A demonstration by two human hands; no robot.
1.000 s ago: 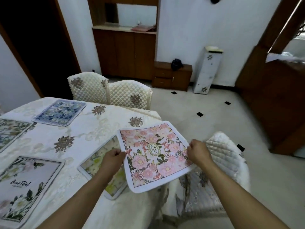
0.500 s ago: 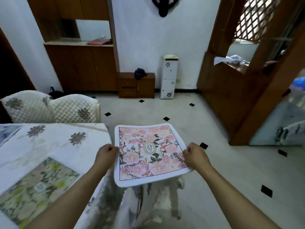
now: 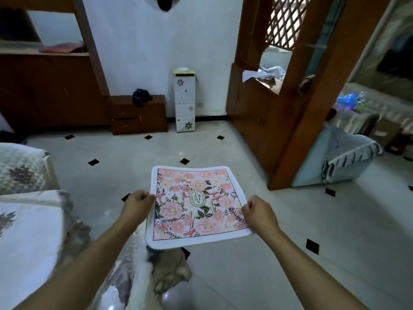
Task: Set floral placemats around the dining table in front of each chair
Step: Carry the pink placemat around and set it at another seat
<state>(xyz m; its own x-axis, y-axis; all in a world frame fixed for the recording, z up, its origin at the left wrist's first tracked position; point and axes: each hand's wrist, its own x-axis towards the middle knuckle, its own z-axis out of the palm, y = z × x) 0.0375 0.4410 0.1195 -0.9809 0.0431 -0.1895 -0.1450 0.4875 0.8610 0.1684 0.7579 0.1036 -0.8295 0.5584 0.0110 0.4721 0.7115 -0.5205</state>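
Observation:
A pink floral placemat (image 3: 196, 202) with a white border is held flat in the air over the tiled floor, to the right of the dining table. My left hand (image 3: 137, 205) grips its left edge. My right hand (image 3: 259, 212) grips its right edge. Only a corner of the dining table (image 3: 29, 238), covered in a white flowered cloth, shows at the lower left. A quilted chair back (image 3: 21, 168) stands beyond it at the left edge.
A chair cover (image 3: 156, 271) sits just below the placemat beside the table. A low wooden cabinet (image 3: 138, 115) and a white flowered stand (image 3: 184, 101) line the far wall. A wooden partition (image 3: 274, 121) rises at right, with a covered blue seat (image 3: 339, 162) beyond.
The view has swung right, away from the table; the other placemats have left the frame. Both hands keep hold of the pink placemat, which is now over the floor instead of the table edge.

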